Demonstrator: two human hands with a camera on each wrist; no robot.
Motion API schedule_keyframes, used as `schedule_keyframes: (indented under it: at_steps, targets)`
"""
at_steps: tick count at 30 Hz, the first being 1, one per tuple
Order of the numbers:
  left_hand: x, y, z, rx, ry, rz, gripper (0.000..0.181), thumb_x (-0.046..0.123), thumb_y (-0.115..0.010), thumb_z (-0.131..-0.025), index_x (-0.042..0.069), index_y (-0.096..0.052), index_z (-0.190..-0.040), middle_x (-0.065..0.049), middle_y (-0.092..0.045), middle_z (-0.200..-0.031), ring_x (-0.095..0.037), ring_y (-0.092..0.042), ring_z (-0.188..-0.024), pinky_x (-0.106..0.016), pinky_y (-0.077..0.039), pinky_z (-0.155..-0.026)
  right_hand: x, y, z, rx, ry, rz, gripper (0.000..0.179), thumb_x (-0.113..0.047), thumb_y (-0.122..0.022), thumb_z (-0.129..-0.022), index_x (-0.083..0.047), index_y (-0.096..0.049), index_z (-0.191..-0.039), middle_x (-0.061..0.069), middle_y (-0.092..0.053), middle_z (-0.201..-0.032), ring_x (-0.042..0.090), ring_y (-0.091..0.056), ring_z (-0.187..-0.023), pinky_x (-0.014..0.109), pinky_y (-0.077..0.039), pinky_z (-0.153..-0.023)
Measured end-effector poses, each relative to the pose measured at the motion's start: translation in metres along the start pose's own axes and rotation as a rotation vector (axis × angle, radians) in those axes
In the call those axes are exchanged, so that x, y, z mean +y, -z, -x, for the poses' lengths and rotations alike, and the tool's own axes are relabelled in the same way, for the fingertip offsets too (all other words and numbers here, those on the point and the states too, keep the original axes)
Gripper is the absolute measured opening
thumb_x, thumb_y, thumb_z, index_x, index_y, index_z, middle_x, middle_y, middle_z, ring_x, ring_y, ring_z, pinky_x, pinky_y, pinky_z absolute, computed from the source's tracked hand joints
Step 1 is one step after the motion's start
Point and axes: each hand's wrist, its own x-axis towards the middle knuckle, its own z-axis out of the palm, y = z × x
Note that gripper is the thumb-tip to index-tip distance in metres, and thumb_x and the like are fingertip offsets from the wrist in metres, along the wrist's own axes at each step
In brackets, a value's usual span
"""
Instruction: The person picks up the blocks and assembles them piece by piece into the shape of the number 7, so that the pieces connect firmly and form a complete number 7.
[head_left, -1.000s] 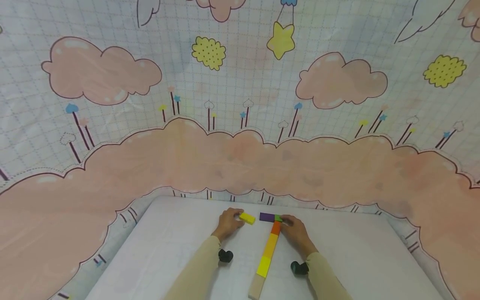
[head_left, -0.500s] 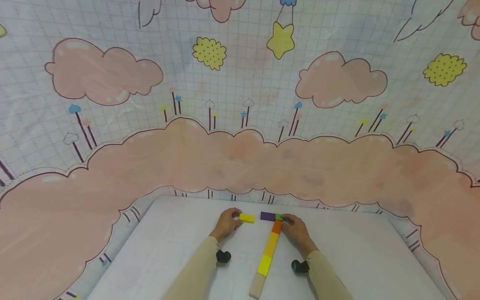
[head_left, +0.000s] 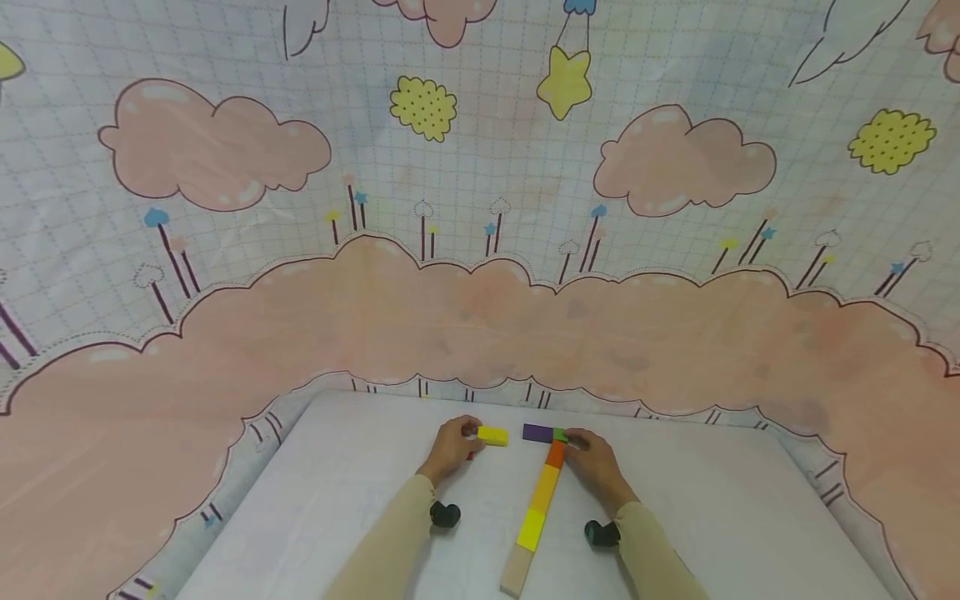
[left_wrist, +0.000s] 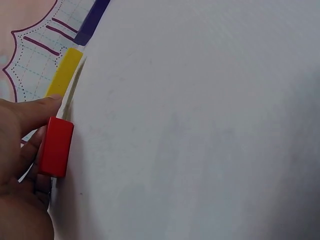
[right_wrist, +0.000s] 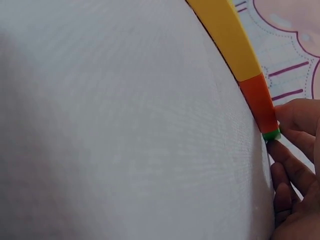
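My left hand (head_left: 450, 446) pinches one end of a yellow block (head_left: 492, 437), its free end toward a purple block (head_left: 537, 433) with a gap between. A red block (left_wrist: 56, 147) is tucked against the lower fingers of that hand in the left wrist view; only a sliver shows in the head view. At the purple block's right end sits a small green block (head_left: 559, 435). My right hand (head_left: 594, 467) grips this green block between thumb and finger, covering part of it. Below it an orange block (head_left: 555, 454) starts a slanting row.
The row continues toward the front with an amber block (head_left: 545, 490), a bright yellow block (head_left: 531, 531) and a pale wooden block (head_left: 515, 571). All lie on a white table (head_left: 375, 517). A patterned cloth (head_left: 480, 325) hangs behind its far edge.
The yellow block has turned from slanted to nearly level, roughly in line with the purple one. A bit of red now shows under the left hand. My right hand stays at the green block.
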Motion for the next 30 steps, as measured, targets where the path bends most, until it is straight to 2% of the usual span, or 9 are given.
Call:
schedule_keyframes:
  at_steps: [8,17,30]
  targets:
    - [0.002,0.001,0.001,0.014,0.023,0.001,0.029,0.009,-0.074,-0.085,0.008,-0.067,-0.113,-0.008,-0.066,-0.106,-0.022,-0.058,-0.100,-0.043,-0.050,-0.099,0.001,0.000,-0.001,-0.008,0.004,-0.004,0.037,-0.028,-0.064,-0.093,-0.021,-0.062,-0.129,0.010,-0.051,-0.145,0.036,-0.038,-0.140,0.063,-0.028,-0.115]
    - [0.007,0.001,-0.001,0.022,0.037,0.024,0.030,0.009,-0.073,-0.086,0.009,-0.066,-0.115,-0.009,-0.066,-0.115,-0.024,-0.058,-0.108,-0.045,-0.048,-0.105,0.003,-0.001,-0.003,-0.002,0.002,-0.008,0.036,-0.028,-0.064,-0.093,-0.021,-0.063,-0.128,0.010,-0.052,-0.144,0.036,-0.039,-0.139,0.063,-0.028,-0.115]
    - [0.014,-0.004,-0.008,0.029,0.002,0.016,0.029,0.009,-0.074,-0.085,0.007,-0.067,-0.114,-0.009,-0.067,-0.110,-0.022,-0.058,-0.101,-0.043,-0.051,-0.098,0.002,0.000,-0.006,-0.007,0.007,0.006,0.037,-0.027,-0.063,-0.093,-0.021,-0.062,-0.129,0.009,-0.052,-0.145,0.035,-0.038,-0.140,0.063,-0.028,-0.115]
